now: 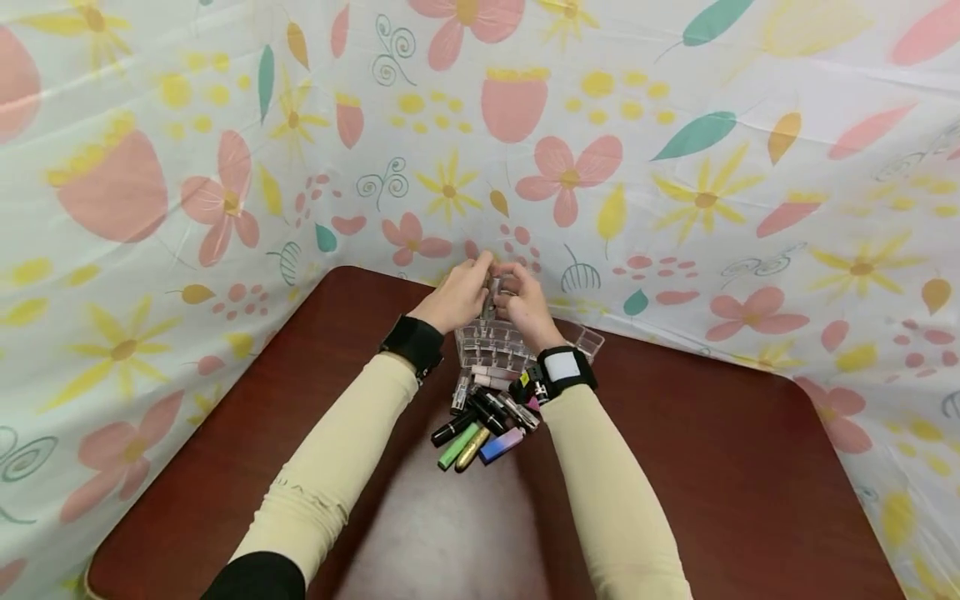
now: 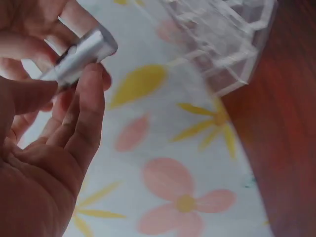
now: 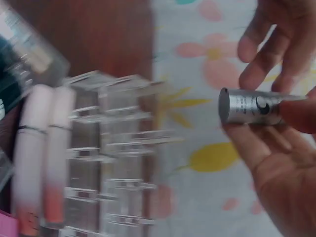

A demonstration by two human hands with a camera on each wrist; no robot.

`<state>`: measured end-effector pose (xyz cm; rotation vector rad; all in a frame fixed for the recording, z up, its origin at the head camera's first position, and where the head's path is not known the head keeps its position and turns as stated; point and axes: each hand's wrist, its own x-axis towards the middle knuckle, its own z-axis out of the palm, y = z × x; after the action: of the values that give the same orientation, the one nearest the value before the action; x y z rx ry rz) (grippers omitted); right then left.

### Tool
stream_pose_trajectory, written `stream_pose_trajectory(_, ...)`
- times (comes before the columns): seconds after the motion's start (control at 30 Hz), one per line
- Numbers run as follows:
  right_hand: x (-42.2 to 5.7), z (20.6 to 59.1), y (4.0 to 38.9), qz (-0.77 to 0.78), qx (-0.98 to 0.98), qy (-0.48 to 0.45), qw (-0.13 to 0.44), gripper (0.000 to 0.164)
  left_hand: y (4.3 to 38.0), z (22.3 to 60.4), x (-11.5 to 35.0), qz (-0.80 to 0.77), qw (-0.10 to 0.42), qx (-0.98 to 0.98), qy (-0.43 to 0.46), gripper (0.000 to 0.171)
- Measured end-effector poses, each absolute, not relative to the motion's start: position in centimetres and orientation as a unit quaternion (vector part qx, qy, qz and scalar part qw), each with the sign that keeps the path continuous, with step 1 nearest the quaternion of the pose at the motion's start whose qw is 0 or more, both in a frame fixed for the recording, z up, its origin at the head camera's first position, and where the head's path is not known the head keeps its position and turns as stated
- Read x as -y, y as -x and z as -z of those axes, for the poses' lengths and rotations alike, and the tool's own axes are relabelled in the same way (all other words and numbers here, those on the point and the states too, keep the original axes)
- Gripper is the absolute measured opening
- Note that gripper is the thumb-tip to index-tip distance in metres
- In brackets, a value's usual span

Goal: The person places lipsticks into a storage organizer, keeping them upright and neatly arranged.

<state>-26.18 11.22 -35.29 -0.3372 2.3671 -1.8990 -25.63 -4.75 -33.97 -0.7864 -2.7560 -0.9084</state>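
Note:
A short silver lipstick tube (image 3: 249, 106) with a dark logo is held up between both hands at the back of the table. My left hand (image 1: 459, 296) pinches it between thumb and fingertips, as the left wrist view shows. My right hand (image 1: 528, 307) meets it from the other side, thumb on top and fingers beneath. The tube's flat end shows, while fingers hide much of the other end. Just below the hands stands a clear organizer (image 1: 468, 342) with stepped compartments, partly covered by the right hand and wrist.
In front of the organizer lie two pale pink lip gloss tubes (image 3: 32, 158). Nearer me is a pile with black tubes (image 1: 452, 427), a green tube (image 1: 457, 447), a gold tube (image 1: 472, 450) and a blue-purple tube (image 1: 501, 446). A patterned curtain (image 1: 645, 167) rises behind the table (image 1: 697, 467).

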Motion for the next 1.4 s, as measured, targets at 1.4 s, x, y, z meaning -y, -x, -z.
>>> stream_pose_trajectory(1.4, -7.7, 42.4, 27.1, 0.451, -0.869, 0.169, -0.112, 0.026, 19.1, 43.4, 4.3, 0.224, -0.139, 0.954, 0.146, 0.072)
